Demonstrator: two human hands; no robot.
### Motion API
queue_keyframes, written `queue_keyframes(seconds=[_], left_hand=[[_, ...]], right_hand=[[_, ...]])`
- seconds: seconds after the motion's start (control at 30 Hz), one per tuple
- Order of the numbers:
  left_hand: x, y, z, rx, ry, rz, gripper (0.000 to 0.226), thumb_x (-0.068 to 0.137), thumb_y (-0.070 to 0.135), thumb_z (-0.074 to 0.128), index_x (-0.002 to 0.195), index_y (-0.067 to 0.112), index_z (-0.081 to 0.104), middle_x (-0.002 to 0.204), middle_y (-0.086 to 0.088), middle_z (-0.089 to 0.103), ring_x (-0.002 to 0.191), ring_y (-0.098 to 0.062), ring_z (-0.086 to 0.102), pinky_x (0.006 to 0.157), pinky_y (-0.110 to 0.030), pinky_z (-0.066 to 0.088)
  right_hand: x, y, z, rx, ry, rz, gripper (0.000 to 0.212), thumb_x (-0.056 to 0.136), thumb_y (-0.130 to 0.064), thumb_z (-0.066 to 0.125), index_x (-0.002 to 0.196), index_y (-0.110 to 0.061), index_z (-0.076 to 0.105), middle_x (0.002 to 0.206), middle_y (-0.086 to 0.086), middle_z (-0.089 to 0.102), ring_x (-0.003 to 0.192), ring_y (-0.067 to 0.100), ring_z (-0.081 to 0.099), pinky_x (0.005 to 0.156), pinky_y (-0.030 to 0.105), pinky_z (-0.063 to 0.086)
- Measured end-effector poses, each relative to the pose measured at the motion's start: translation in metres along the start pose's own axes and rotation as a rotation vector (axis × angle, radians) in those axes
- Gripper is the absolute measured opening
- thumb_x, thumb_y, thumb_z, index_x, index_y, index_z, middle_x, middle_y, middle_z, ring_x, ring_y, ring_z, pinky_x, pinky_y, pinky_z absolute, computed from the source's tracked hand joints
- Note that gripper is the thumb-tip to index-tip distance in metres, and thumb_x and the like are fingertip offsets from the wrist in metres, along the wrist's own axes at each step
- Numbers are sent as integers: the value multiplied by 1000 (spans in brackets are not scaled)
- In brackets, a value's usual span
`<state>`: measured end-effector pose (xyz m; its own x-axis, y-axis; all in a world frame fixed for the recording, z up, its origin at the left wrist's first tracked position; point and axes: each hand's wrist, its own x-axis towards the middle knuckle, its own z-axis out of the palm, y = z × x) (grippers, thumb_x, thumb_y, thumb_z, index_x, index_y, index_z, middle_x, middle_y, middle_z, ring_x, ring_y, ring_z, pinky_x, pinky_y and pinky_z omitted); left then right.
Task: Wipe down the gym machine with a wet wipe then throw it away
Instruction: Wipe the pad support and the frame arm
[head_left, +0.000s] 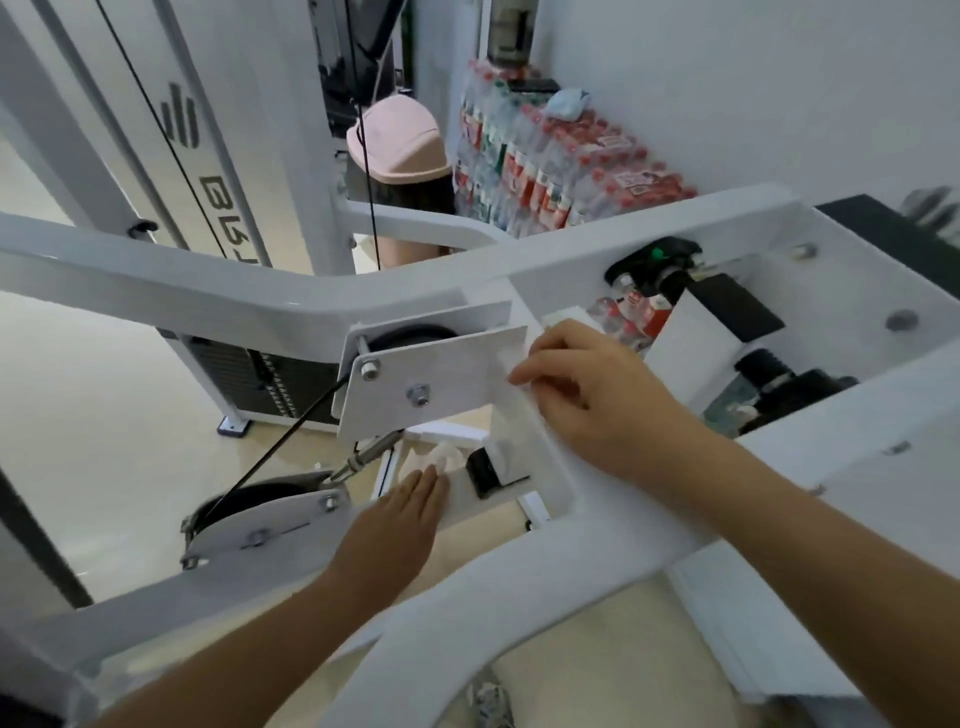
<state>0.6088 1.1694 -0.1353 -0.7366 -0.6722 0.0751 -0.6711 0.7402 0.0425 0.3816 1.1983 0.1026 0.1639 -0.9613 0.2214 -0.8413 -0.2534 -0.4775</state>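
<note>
The white gym machine frame (291, 306) fills the head view, with a pulley bracket plate (436, 374) at its middle. My left hand (400, 514) lies flat with straight fingers, its fingertips pressing a crumpled white wet wipe (441, 457) against a lower white bar below the plate. My right hand (587, 395) is higher and to the right, with its fingers and thumb curled on the white frame bar beside the plate's right edge. A bin with a pink swing lid (400, 140) stands behind the machine.
Shrink-wrapped packs of water bottles (545, 171) are stacked against the back wall, right of the bin. A black cable (280, 441) runs from the plate down to a lower pulley (260, 514). The weight stack (260, 379) sits at left over a cream floor.
</note>
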Motion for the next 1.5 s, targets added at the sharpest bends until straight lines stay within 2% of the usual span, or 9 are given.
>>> queue_keyframes(seconds=[0.13, 0.27, 0.47, 0.77, 0.87, 1.13, 1.27, 1.4, 1.5], left_hand=[[-8, 0, 5, -29, 12, -48, 91, 68, 16, 78, 144, 4, 31, 144, -16, 47, 130, -31, 49, 100, -44, 44], [19, 16, 3, -27, 26, 2, 67, 72, 21, 60, 134, 3, 42, 132, -15, 59, 118, -30, 61, 90, -46, 52], [-13, -3, -18, -256, 193, 46, 35, 58, 4, 89, 85, 9, 67, 90, -6, 64, 85, -26, 58, 59, -36, 55], [71, 54, -76, -1237, -27, -882, 15, 87, 7, 56, 72, 9, 53, 66, -4, 58, 53, -10, 55, 62, -25, 53], [75, 68, -87, -1216, -8, -846, 30, 83, 5, 56, 58, 14, 45, 50, 6, 47, 45, -6, 43, 46, -7, 38], [57, 59, -150, -1401, -61, -684, 24, 82, -8, 60, 80, 14, 69, 72, -4, 64, 68, -19, 56, 68, -29, 47], [47, 60, -206, -1540, 110, -458, 41, 87, -13, 49, 75, 20, 70, 82, -3, 68, 77, -19, 63, 72, -32, 53], [60, 70, -250, -1651, 128, -241, 38, 90, -14, 41, 87, 14, 67, 95, -15, 69, 87, -28, 66, 79, -44, 55], [66, 74, -256, -1605, 253, -270, 38, 92, -11, 47, 82, 18, 71, 86, -12, 72, 78, -25, 65, 71, -37, 53]], right_hand=[[-8, 4, 10, 51, 121, 55, 27, 90, -3, 56, 109, -13, 71, 102, -4, 53, 84, 4, 48, 79, 4, 34], [-13, 0, 14, -110, 133, 14, 24, 91, -9, 56, 111, -9, 70, 106, 2, 54, 93, 14, 52, 81, 17, 38], [-12, -5, 13, -185, 58, 147, 46, 93, -19, 46, 139, -17, 49, 145, 8, 39, 130, 27, 40, 104, 40, 37], [-11, -7, 11, -103, 16, 230, 43, 99, -23, 43, 141, -19, 48, 149, -2, 37, 132, 18, 39, 109, 30, 30], [-12, -8, 12, -118, 19, 233, 43, 98, -24, 42, 141, -20, 48, 149, -3, 37, 132, 18, 39, 109, 31, 30], [-16, -7, -2, 260, 203, 279, 42, 85, 1, 54, 119, -20, 66, 129, -6, 57, 123, 8, 47, 106, 38, 40], [-28, -18, -18, 478, 2, 255, 42, 90, -7, 61, 126, -29, 61, 128, -15, 58, 120, -2, 49, 104, 31, 43], [-31, -24, -30, 689, -152, 248, 62, 90, -27, 69, 144, -36, 41, 136, -4, 56, 121, 11, 57, 103, 36, 48], [-34, -20, -42, 828, -41, 356, 47, 86, -12, 71, 131, -18, 59, 116, 12, 69, 104, 26, 67, 95, 38, 54]])
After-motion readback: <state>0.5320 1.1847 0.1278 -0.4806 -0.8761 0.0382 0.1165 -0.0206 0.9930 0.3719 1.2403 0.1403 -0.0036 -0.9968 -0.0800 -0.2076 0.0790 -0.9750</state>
